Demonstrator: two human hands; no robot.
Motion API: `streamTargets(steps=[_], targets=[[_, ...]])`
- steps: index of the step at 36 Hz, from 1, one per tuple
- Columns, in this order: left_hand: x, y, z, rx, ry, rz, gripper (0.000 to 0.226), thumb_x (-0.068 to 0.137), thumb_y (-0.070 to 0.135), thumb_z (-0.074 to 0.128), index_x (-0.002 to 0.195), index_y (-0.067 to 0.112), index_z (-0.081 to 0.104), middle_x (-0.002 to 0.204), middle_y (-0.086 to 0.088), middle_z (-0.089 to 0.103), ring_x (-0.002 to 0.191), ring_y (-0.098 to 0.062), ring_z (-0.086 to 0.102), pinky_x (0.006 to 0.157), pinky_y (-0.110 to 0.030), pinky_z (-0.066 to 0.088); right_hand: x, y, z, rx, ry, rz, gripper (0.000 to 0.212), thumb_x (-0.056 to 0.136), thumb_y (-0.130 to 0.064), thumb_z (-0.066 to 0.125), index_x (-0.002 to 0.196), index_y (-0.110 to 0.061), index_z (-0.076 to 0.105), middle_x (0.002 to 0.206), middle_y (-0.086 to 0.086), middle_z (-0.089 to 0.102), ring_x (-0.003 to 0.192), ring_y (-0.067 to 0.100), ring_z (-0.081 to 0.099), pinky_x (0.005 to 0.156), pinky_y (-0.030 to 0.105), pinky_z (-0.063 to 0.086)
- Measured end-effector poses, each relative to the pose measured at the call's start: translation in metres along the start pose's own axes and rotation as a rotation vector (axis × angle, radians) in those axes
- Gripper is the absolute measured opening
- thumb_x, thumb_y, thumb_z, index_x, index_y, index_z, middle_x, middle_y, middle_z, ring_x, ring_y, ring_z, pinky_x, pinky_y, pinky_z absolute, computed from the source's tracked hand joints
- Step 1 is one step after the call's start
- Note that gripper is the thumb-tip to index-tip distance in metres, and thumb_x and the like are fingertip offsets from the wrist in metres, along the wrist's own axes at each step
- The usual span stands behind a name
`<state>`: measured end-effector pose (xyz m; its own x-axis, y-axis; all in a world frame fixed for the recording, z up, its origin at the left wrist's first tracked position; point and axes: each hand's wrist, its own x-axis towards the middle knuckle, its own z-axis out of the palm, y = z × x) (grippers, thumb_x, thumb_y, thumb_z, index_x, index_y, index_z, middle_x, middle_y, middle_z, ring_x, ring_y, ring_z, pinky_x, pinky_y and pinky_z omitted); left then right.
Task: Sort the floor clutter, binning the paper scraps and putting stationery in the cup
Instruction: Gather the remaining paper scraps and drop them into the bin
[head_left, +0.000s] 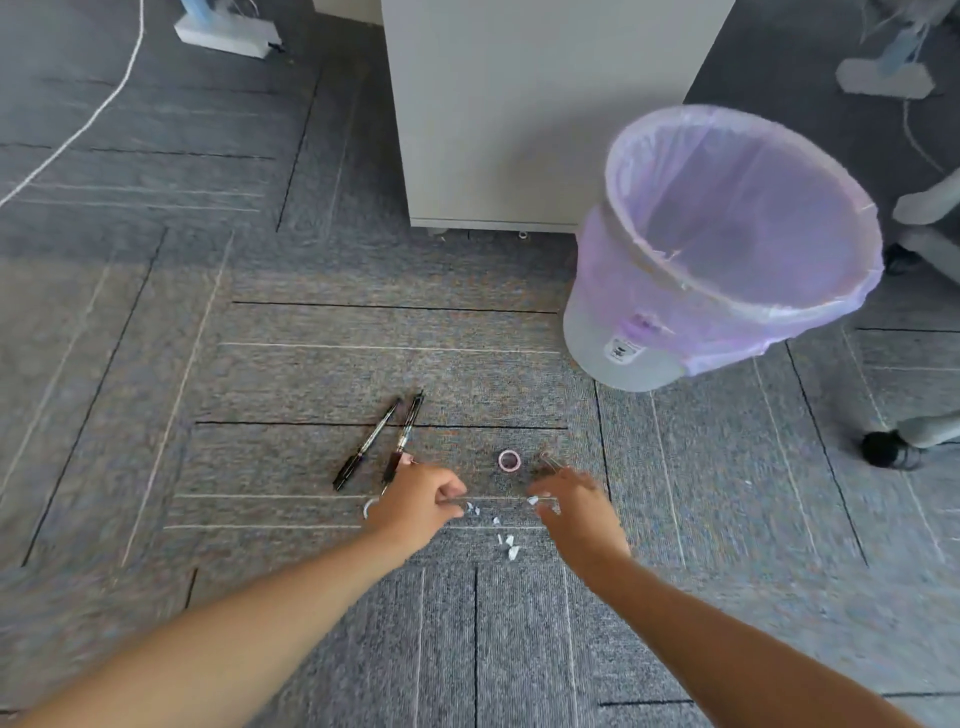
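Note:
Several small white paper scraps (506, 543) lie on the grey carpet between my hands. My left hand (415, 499) is curled low over the carpet, its fingertips pinched at scraps by its thumb. My right hand (571, 506) pinches a white scrap (533, 500) between thumb and finger. Two black pens (366, 444) (402, 439) lie side by side just beyond my left hand. A pink tape ring (509, 460) sits beyond the scraps, with a metal clip (548, 461) next to it. A pale ring (370, 508) peeks out left of my left wrist. No cup is in view.
A bin with a lilac liner (727, 244) stands at the right, beyond my right hand. A white cabinet (519, 104) rises behind the clutter. Chair legs and a castor (883, 449) are at the far right. A white cable (78, 130) runs across the carpet at top left.

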<state>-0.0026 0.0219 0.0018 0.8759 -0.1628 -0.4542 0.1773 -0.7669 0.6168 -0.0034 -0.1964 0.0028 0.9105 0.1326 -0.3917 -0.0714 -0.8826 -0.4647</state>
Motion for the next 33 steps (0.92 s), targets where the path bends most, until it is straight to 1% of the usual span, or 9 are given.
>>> streamTargets(steps=[3,7,10,16,20,24,27,30,33], targets=[[0.002,-0.004,0.007,0.015,0.014,0.021,0.017,0.080,0.015,0.074,0.096,0.019,0.068,0.089,0.012,0.060,0.083,-0.003,0.058,0.084,-0.023,0.052,0.004,0.000,0.003,-0.083,0.052,-0.042,0.024,0.090,-0.017,0.063,0.111,-0.028,0.065,0.124,-0.012,0.060,0.120,0.008,0.050,0.106,0.021,0.026],[0.007,-0.005,0.010,0.048,0.019,0.069,0.016,0.079,0.014,0.074,0.092,0.018,0.066,0.089,0.009,0.060,0.081,-0.003,0.057,0.084,-0.024,0.053,0.011,0.001,0.005,-0.139,0.077,-0.063,0.022,0.086,-0.015,0.067,0.104,-0.028,0.067,0.115,-0.012,0.063,0.111,0.008,0.054,0.107,0.026,0.032],[0.010,-0.007,0.011,0.102,0.006,0.120,0.013,0.081,0.019,0.072,0.094,0.018,0.067,0.093,0.008,0.061,0.085,-0.004,0.057,0.089,-0.022,0.050,0.015,0.003,0.005,-0.148,0.080,-0.049,0.017,0.084,-0.018,0.070,0.095,-0.030,0.068,0.107,-0.013,0.066,0.105,0.007,0.054,0.107,0.032,0.035],[0.014,-0.008,0.013,0.142,0.059,0.153,0.005,0.085,0.022,0.068,0.086,0.017,0.070,0.095,0.008,0.064,0.089,-0.004,0.054,0.094,-0.020,0.041,0.019,0.005,0.007,-0.190,0.092,-0.045,0.013,0.086,-0.019,0.067,0.089,-0.032,0.067,0.101,-0.014,0.065,0.099,0.006,0.051,0.103,0.030,0.036],[0.013,-0.012,0.016,0.205,0.057,0.195,0.008,0.089,0.021,0.063,0.085,0.017,0.068,0.097,0.008,0.062,0.102,-0.007,0.052,0.102,-0.025,0.041,0.023,0.000,0.004,-0.360,0.099,-0.109,0.013,0.091,-0.021,0.060,0.091,-0.031,0.068,0.098,-0.014,0.065,0.099,0.009,0.051,0.100,0.029,0.035],[0.011,-0.013,0.019,0.287,0.048,0.219,0.008,0.091,0.024,0.059,0.091,0.019,0.066,0.103,0.009,0.058,0.109,-0.009,0.046,0.107,-0.029,0.036,0.022,-0.004,0.007,-0.501,-0.010,-0.162,0.017,0.090,-0.017,0.058,0.101,-0.029,0.063,0.108,-0.009,0.061,0.105,0.013,0.049,0.104,0.034,0.033],[0.010,-0.012,0.021,0.242,0.015,0.254,0.011,0.089,0.027,0.060,0.093,0.019,0.066,0.104,0.010,0.058,0.112,-0.007,0.043,0.114,-0.030,0.026,0.014,-0.007,0.016,-0.412,-0.098,-0.216,0.018,0.092,-0.018,0.056,0.102,-0.031,0.062,0.115,-0.010,0.057,0.116,0.012,0.048,0.113,0.038,0.026],[0.009,-0.011,0.026,0.179,-0.012,0.294,0.010,0.087,0.029,0.062,0.092,0.021,0.067,0.101,0.012,0.060,0.111,-0.006,0.046,0.115,-0.031,0.026,0.001,-0.001,0.022,-0.283,-0.148,-0.260,0.013,0.094,-0.023,0.054,0.100,-0.031,0.062,0.105,-0.014,0.059,0.105,0.007,0.052,0.112,0.034,0.025],[0.006,-0.010,0.029,0.102,-0.008,0.292,0.009,0.086,0.025,0.065,0.094,0.020,0.068,0.097,0.014,0.059,0.104,-0.006,0.051,0.107,-0.029,0.035,-0.007,0.013,0.024,-0.045,-0.156,-0.225,0.012,0.092,-0.026,0.054,0.098,-0.031,0.063,0.097,-0.018,0.060,0.092,-0.002,0.057,0.103,0.026,0.043]])
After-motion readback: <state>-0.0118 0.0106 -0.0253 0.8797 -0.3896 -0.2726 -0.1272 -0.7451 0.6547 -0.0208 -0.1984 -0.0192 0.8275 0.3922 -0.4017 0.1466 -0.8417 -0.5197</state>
